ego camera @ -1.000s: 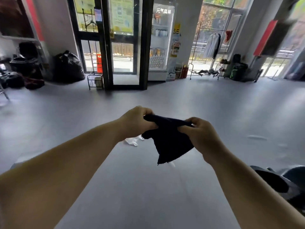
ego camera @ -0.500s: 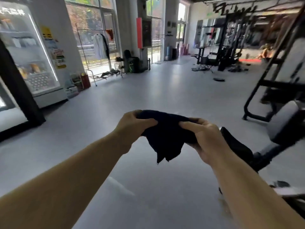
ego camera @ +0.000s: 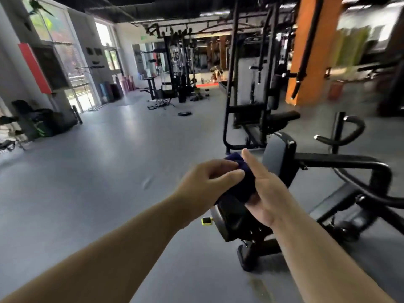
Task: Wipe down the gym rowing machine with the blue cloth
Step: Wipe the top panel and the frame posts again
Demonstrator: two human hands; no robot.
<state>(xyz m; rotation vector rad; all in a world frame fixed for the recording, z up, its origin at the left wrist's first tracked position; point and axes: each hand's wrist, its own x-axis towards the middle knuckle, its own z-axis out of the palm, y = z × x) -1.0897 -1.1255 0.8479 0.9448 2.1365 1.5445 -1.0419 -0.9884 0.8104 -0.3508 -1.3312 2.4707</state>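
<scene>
Grey gym floor [ego camera: 98,171] surrounds the rowing machine [ego camera: 338,159]. Left hand [ego camera: 203,184] pinches the blue cloth [ego camera: 241,184] against the flat right hand [ego camera: 269,193]. Best fold it firm before wiping.

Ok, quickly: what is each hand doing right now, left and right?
Left hand: closed, pinching the blue cloth.
Right hand: against the cloth, one finger straight; grip cannot be told.

"Where is the cloth [ego camera: 238,182]?"
"Between my hands: left hand [ego camera: 203,182] on its left, right hand [ego camera: 266,193] on its right."
"And the rowing machine [ego camera: 328,162]?"
"Beyond them, extending right; a rack [ego camera: 247,95] stands behind it."
</scene>
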